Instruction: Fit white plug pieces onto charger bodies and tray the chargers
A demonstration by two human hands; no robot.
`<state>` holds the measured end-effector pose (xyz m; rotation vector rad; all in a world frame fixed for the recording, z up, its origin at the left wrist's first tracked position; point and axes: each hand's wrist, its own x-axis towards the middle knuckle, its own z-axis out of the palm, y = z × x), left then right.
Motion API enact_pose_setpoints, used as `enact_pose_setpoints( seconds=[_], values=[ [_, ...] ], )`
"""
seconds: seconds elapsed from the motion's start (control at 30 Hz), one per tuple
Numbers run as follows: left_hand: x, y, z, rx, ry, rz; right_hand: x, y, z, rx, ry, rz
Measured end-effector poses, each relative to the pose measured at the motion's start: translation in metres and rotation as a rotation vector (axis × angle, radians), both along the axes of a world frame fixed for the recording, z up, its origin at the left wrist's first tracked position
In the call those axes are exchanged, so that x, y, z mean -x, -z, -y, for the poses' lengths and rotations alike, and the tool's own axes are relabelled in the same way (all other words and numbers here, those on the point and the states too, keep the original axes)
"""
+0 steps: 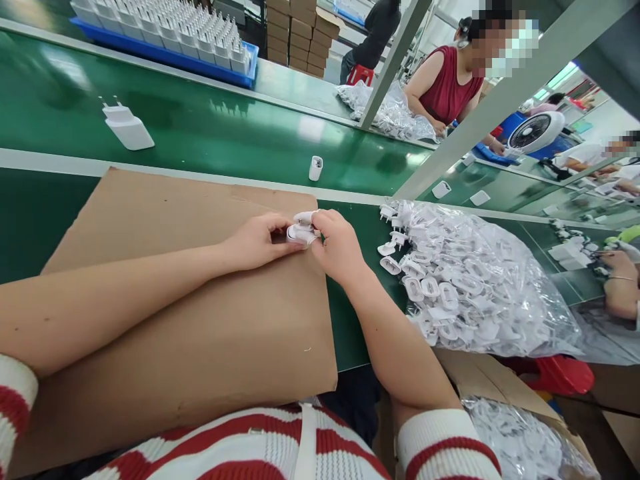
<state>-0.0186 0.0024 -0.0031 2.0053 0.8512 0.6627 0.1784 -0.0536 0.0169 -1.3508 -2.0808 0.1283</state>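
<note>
Over the right edge of a cardboard sheet (240,347), my two hands meet at small white plastic charger parts. My left hand (253,243) pinches a white charger housing (299,235) between thumb and fingers. From the other side, the fingers of my right hand (339,245) close on a smaller white charger piece (303,218), which lies against the housing; whether the two are joined I cannot tell. To the right of my right hand, a clear plastic bag (520,267) spills many white plug pieces (430,288) onto the green bench.
Beyond the cardboard runs a green conveyor belt (210,133) carrying a white plug charger (127,127) and a white housing (315,169). A blue tray (165,50) of chargers stands behind. A slanted metal post (480,107) rises at right; co-workers sit across and at right.
</note>
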Motion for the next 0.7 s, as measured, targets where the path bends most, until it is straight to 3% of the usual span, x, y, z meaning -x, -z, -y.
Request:
enact_pose_setpoints(
  seconds=[0.2,0.37,0.5,0.7],
  values=[
    [0.000,0.000,0.000,-0.006,0.021,-0.005,0.002,0.003,0.001,-0.053,0.016,-0.070],
    [0.000,0.001,0.000,-0.043,0.023,-0.008,0.005,0.001,0.001,-0.025,0.020,0.012],
    [-0.001,-0.002,0.001,-0.020,0.010,-0.013,0.008,-0.006,0.001,0.037,0.074,0.060],
    [-0.002,-0.003,0.004,-0.032,-0.047,-0.052,0.013,-0.009,0.000,0.151,0.121,-0.082]
  ],
)
